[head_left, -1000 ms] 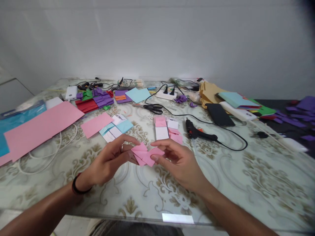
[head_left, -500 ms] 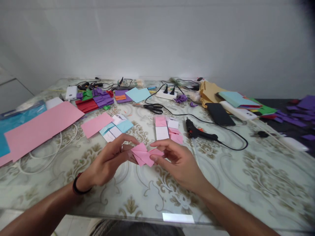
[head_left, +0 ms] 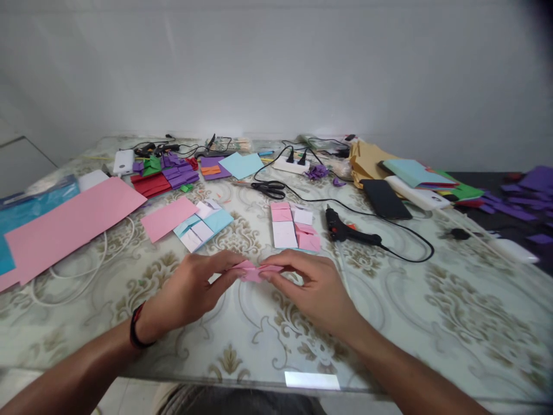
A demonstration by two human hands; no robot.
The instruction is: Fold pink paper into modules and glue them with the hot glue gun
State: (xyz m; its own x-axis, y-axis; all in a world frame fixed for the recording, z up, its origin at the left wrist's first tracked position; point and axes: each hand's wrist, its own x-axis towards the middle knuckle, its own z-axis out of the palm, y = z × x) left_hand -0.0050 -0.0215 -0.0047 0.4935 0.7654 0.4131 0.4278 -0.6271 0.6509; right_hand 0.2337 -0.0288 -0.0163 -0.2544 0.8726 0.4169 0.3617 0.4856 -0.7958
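Between my two hands is a small folded pink paper piece (head_left: 251, 273), held just above the patterned table (head_left: 242, 346). My left hand (head_left: 194, 291) pinches its left side between thumb and fingers. Its right side is pinched by my right hand (head_left: 313, 285). The fingertips cover much of the paper, so its exact shape is partly hidden. Just beyond the hands lie folded pink and white papers (head_left: 284, 235) and folded blue and white papers (head_left: 202, 226). A flat pink sheet (head_left: 166, 219) overlaps the blue and white ones.
A black glue gun (head_left: 348, 229) with its cord lies right of the hands. Farther back are scissors (head_left: 270, 189), a white power strip (head_left: 291, 165) and a black phone (head_left: 386, 199). Large pink paper (head_left: 78, 225) and a white cable (head_left: 103, 262) occupy the left.
The pink paper has tilted from showing its spread face to nearly edge-on. My left fingers have moved in to pinch closer to its middle.
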